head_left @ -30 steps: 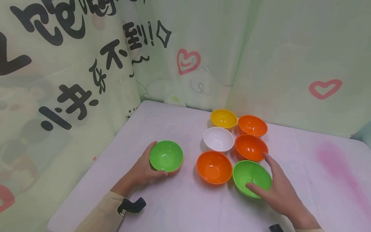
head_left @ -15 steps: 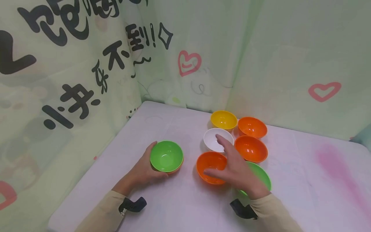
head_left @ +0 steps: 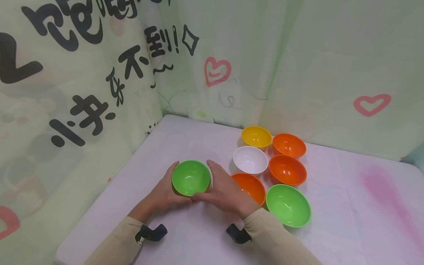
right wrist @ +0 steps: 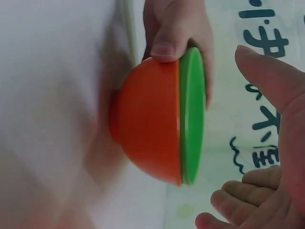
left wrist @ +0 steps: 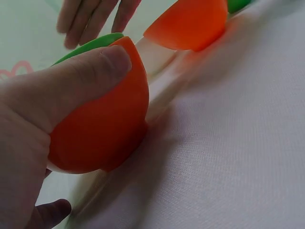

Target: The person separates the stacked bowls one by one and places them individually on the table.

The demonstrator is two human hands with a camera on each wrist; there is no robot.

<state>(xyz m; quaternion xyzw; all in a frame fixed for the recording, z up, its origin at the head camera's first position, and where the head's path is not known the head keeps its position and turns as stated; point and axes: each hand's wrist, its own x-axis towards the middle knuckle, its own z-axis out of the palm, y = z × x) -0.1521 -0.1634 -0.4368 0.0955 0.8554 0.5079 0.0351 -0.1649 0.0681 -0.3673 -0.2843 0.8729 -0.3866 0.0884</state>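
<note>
A green bowl (head_left: 191, 177) sits nested in an orange bowl (right wrist: 150, 124), its rim standing just above the orange one. My left hand (head_left: 162, 191) grips this pair from the left, with the thumb (left wrist: 102, 69) pressed on the orange outer wall near the rim. At the other side is my right hand (head_left: 226, 191), thumb and fingers spread around the bowls' right edge. In the right wrist view, that hand's fingers (right wrist: 248, 193) are straight and a gap shows between them and the bowls.
Right of the hands stand a white bowl (head_left: 250, 160), a yellow bowl (head_left: 256, 137), a larger green bowl (head_left: 288, 206) and orange bowls (head_left: 250, 187), (head_left: 287, 170), (head_left: 289, 145). They sit close together on the pale tablecloth (head_left: 341, 206). A printed curtain (head_left: 318, 73) hangs behind.
My right hand has moved left from over the larger green bowl, past the orange bowl, to the nested pair. My left hand has stayed in place, gripping the pair.
</note>
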